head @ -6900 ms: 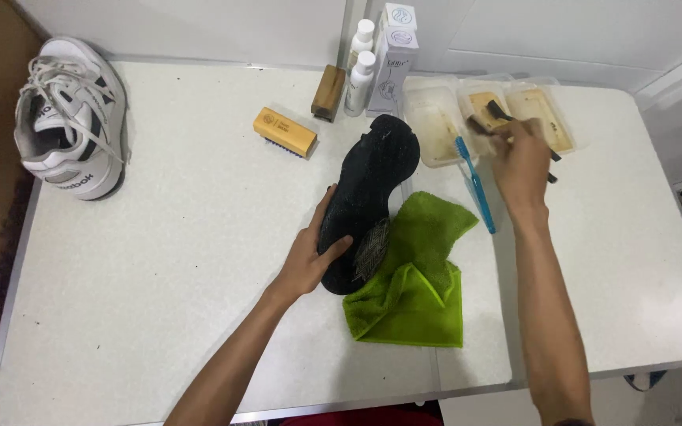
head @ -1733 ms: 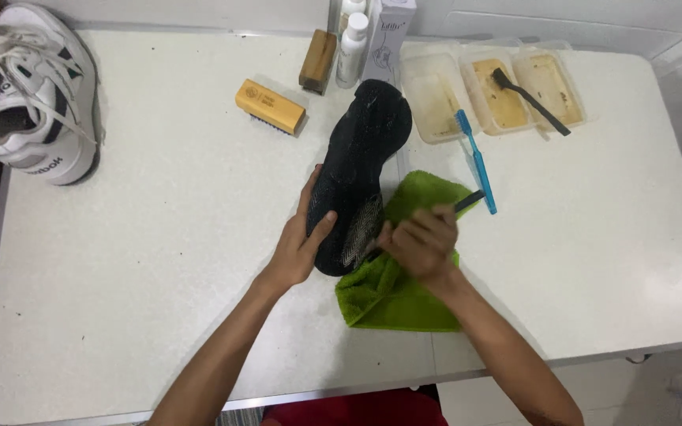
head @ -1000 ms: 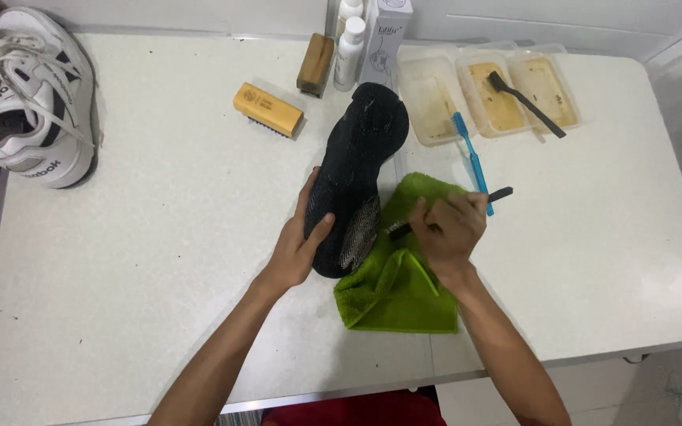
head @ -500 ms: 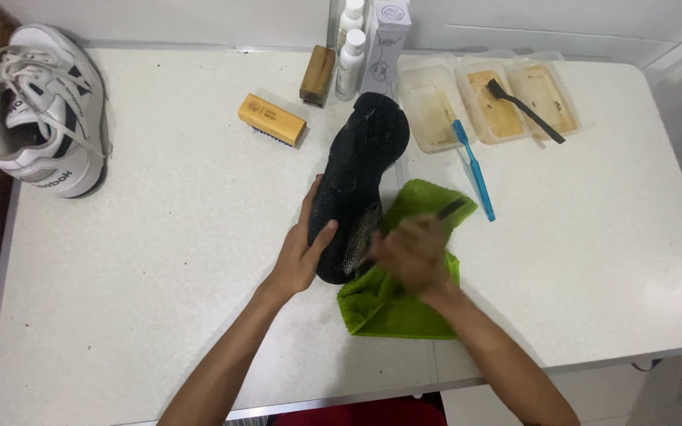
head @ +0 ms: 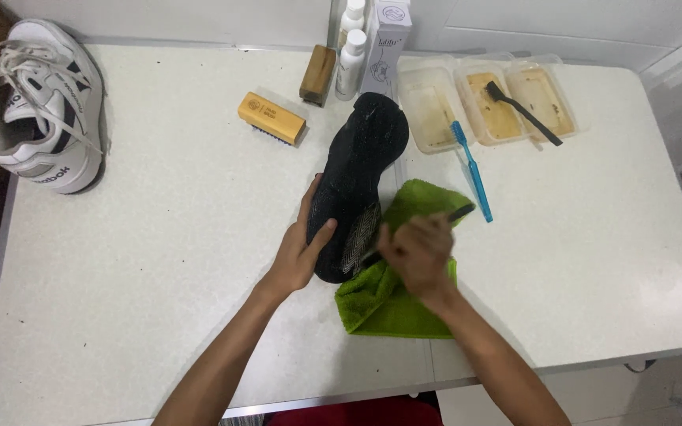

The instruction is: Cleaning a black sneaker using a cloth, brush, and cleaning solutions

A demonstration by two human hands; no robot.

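Observation:
A black shoe (head: pixel 361 170) lies sole up in the middle of the white table (head: pixel 159 260), its heel resting on a green cloth (head: pixel 404 304). My left hand (head: pixel 303 251) grips the shoe's heel end from the left side. My right hand (head: pixel 418 252) is closed around a small black brush (head: pixel 458 213), whose head touches the foamy patch on the sole near the heel. The right hand is blurred.
A white sneaker (head: pixel 41 102) sits at the far left. At the back are an orange brush (head: pixel 271 118), a wooden brush (head: pixel 318 74), white bottles (head: pixel 349 55) and a box (head: pixel 384 39). Clear trays (head: pixel 436 102), a blue toothbrush (head: pixel 471 166) and another black brush (head: pixel 524 112) lie right.
My right hand took a black brush from the trays to the shoe's heel and keeps moving it back and forth over the sole. The left hand stays on the shoe.

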